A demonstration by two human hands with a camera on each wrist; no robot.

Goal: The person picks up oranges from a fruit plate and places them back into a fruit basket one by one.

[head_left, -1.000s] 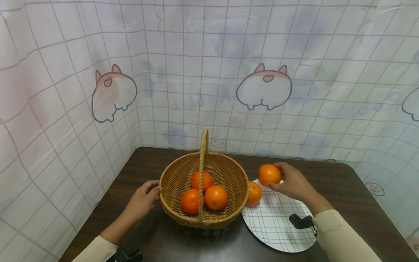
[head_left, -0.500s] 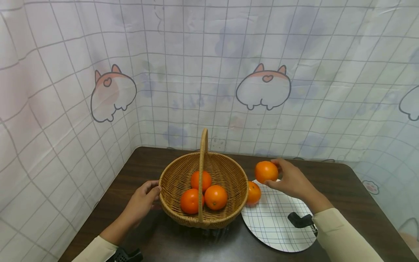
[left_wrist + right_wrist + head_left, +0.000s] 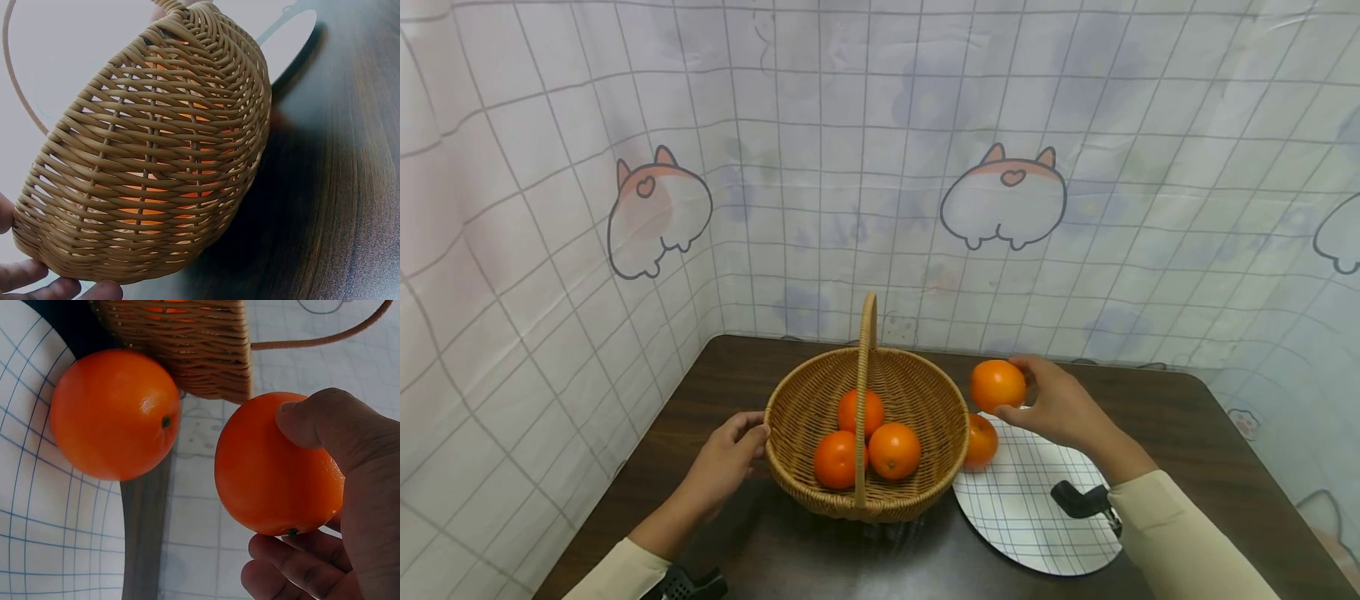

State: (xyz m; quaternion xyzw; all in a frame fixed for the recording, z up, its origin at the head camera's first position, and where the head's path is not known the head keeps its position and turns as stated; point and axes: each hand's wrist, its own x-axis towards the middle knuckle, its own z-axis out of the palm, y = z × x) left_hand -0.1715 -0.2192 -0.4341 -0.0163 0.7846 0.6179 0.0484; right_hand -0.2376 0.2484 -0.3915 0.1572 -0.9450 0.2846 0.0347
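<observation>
A wicker basket (image 3: 797, 417) with a tall arched handle stands on the table, with three oranges (image 3: 895, 451) inside. My left hand (image 3: 727, 457) grips its left rim, the thumb at the top edge and the other fingers against the outer weave, as the left wrist view shows. To the right of the basket my right hand (image 3: 1060, 404) holds another orange (image 3: 275, 469) between thumb and fingers, raised above the plate's far edge. One more orange (image 3: 115, 415) rests on the left side of a white plate (image 3: 1037, 508) with blue grid lines, close by the basket wall.
The dark wooden table (image 3: 1165, 417) reaches back to a white grid-patterned cloth (image 3: 850, 167) that hangs behind and at both sides. The plate sits right up near the basket's right side. A black wrist strap mount (image 3: 1078, 500) hangs over the plate.
My right hand has carried its orange left and slightly upward, closer to the basket's right rim. My left hand and the basket have stayed in place.
</observation>
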